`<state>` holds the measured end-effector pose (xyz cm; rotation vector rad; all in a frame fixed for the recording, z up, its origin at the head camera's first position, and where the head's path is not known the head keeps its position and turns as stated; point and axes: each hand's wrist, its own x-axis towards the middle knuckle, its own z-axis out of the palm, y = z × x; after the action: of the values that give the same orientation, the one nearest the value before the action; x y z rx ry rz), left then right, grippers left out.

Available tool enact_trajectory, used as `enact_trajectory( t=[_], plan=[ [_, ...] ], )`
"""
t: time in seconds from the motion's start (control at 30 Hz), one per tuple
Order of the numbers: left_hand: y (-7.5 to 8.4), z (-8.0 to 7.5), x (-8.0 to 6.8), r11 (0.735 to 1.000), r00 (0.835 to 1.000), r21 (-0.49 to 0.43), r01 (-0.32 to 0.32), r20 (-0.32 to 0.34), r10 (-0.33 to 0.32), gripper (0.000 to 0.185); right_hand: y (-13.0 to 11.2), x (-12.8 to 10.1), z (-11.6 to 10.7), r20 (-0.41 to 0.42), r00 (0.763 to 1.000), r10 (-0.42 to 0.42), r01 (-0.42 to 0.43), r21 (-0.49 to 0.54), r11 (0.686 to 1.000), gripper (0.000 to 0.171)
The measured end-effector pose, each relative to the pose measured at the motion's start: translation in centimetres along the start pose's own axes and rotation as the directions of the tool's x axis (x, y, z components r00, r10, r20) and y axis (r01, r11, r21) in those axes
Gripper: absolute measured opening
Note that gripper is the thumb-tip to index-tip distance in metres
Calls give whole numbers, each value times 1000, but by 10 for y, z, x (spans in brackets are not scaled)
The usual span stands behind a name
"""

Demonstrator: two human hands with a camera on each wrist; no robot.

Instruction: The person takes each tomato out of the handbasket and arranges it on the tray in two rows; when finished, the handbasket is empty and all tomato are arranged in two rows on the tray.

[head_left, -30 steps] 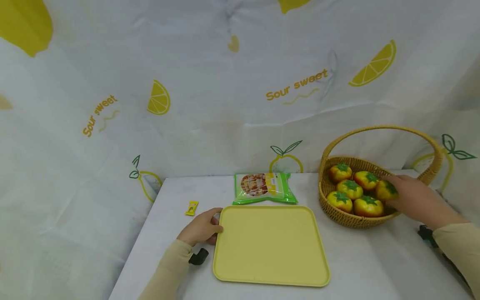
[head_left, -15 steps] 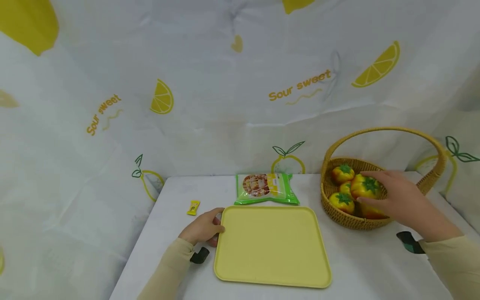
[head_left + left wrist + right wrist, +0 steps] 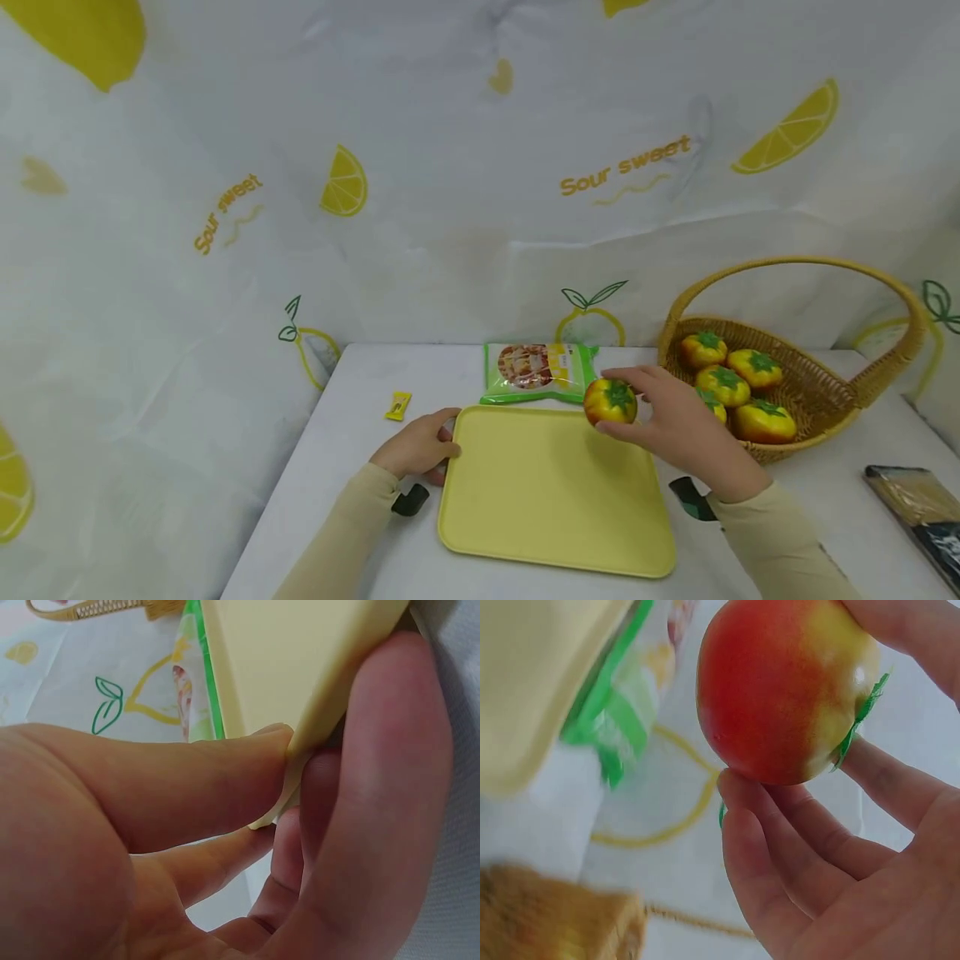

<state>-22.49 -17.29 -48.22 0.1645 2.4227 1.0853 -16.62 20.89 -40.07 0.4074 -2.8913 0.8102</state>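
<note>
Tomato point(image 3: 611, 402) — centre frame, cupped by right hand point(image 3: 678, 421) fingertips around its sides; likely light, smooth, rigid; left hand point(image 3: 417, 448) pinching tray point(image 3: 555, 500) edge.

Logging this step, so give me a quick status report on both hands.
Left hand grips yellow tray edge. Right hand holds tomato above tray's far corner. Nothing in the way.
</note>
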Motion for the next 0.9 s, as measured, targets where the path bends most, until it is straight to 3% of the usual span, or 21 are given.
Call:
enact_trajectory(
  t=[0.43, 0.9],
  plan=[
    [3, -2, -3, 999, 1000, -40, -11, 13, 12, 67, -44, 36, 84, 93, 995, -31, 11, 206, 979, 66],
    [8, -4, -6, 1000, 1000, -23, 4, 15, -3, 66, -71, 46, 128, 139, 990, 5, -41, 254, 966, 67]
  ],
)
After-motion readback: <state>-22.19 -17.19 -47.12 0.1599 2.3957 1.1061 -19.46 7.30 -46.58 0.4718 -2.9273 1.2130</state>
